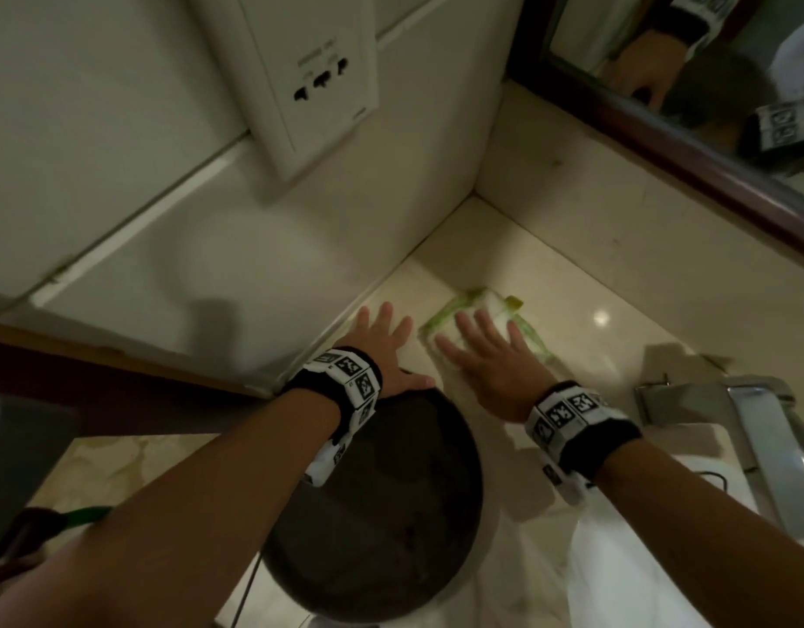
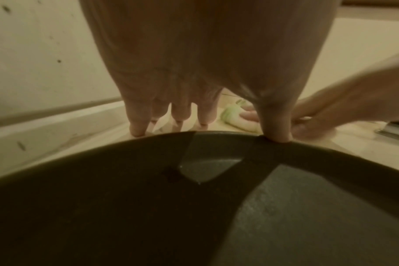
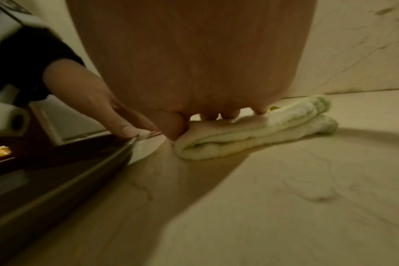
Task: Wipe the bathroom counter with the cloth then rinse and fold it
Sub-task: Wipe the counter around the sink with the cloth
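Note:
A folded white cloth with green edging (image 1: 477,310) (image 3: 251,136) (image 2: 233,117) lies on the beige marble counter (image 1: 617,319) near the back corner. My right hand (image 1: 481,351) (image 3: 216,115) lies flat on top of it, fingers straight and spread, pressing it down. My left hand (image 1: 382,351) (image 2: 194,118) rests beside it to the left, fingers straight on the counter, its thumb on the rim of a dark round basin (image 1: 377,514) (image 2: 194,207).
A chrome faucet (image 1: 749,441) stands at the right. A dark-framed mirror (image 1: 690,124) runs along the back wall, and a wall socket plate (image 1: 309,79) is on the left wall. The counter corner hems the cloth in at the back left.

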Demonstrator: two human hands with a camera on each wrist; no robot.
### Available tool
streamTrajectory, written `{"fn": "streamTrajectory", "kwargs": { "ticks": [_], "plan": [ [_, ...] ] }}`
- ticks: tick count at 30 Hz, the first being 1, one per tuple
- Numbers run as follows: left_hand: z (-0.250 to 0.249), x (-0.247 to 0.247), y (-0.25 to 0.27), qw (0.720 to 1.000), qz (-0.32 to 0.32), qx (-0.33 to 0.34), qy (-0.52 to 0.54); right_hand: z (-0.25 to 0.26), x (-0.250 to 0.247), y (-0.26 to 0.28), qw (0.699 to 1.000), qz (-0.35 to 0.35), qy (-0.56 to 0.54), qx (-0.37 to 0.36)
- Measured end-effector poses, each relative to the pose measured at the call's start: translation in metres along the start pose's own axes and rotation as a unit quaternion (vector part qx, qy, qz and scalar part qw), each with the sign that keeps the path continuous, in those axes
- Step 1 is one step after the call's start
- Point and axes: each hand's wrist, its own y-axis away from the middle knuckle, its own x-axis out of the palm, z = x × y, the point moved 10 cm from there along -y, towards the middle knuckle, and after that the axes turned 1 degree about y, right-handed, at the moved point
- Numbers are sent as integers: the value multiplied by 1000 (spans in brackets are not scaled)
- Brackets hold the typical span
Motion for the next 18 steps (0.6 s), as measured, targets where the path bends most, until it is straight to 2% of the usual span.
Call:
{"fn": "streamTrajectory", "kwargs": {
  "ticks": [7,13,18],
  "plan": [
    [1,1,-1,1000,-2,-1,-3,-15,-9,-3,1000,8,-9,-17],
    [0,0,0,1000,-4,0,5,-79,-37,-54,993,-15,-79,90],
    [0,0,1,1000,-8,2,14,-80,-43,-73,989,-14,-90,118]
  ]
}}
